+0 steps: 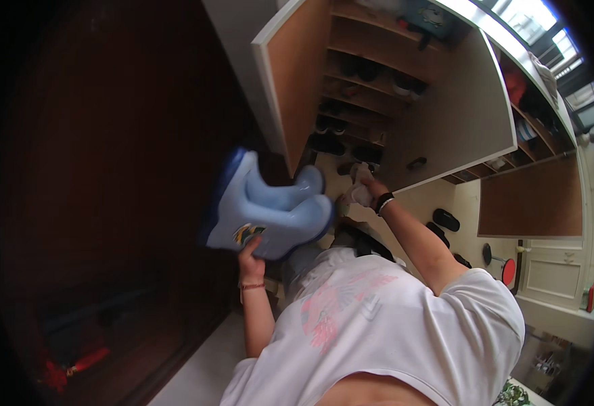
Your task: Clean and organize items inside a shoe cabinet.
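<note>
A pair of light blue rain boots (280, 227) with dark blue trim and a small coloured picture on the side is lifted on the left, lying sideways in the air. My left hand (252, 262) is closed on the nearer boot, with its fingers partly hidden. Farther ahead and to the right, my right hand (375, 189) grips a crumpled white cloth (360, 192). It is beside the lower edge of an open cabinet door, above the floor.
An open shoe cabinet (378, 61) with several shelves of shoes stands ahead, its left door (297, 81) and right door (452, 122) swung outward. Dark slippers (446, 219) lie on the floor at right. A dark reddish-brown surface (107, 169) fills the left side.
</note>
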Demonstrator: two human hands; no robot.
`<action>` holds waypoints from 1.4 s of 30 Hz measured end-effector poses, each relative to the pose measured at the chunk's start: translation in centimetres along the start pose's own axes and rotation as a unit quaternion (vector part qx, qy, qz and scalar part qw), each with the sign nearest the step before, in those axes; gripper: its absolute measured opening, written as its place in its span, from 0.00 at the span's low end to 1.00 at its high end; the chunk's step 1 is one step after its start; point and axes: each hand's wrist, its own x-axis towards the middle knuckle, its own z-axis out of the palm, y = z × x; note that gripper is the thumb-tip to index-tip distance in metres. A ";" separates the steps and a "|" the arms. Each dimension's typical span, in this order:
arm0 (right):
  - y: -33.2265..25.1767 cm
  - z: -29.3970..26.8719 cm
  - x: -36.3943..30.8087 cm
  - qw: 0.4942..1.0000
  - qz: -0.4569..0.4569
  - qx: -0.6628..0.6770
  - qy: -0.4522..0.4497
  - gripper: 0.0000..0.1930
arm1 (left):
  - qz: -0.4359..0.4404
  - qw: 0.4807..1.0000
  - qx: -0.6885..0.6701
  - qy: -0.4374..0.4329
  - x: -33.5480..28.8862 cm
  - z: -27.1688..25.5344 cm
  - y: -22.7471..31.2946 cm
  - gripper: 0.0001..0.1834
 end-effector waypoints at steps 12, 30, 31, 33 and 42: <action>-27.7 1.1 11.7 0.761 -0.480 -0.306 0.309 0.22 | 0.055 0.974 -0.061 0.211 -1.5 -3.9 -2.4 0.26; -35.3 13.4 16.7 0.546 -0.555 -0.621 0.090 0.16 | 0.060 0.930 -0.061 0.357 -5.0 1.6 -4.0 0.33; -36.2 11.9 16.9 0.658 -0.491 -0.571 0.009 0.16 | 0.066 0.928 -0.063 0.361 -4.6 2.2 -4.1 0.33; -39.0 5.5 19.0 0.722 -0.353 -0.595 0.008 0.17 | 0.073 0.924 -0.054 0.371 -4.2 2.7 -4.0 0.33; -46.4 -0.1 22.0 0.658 -0.416 -0.485 0.399 0.18 | 0.033 0.932 -0.124 0.340 -5.6 1.2 -5.2 0.31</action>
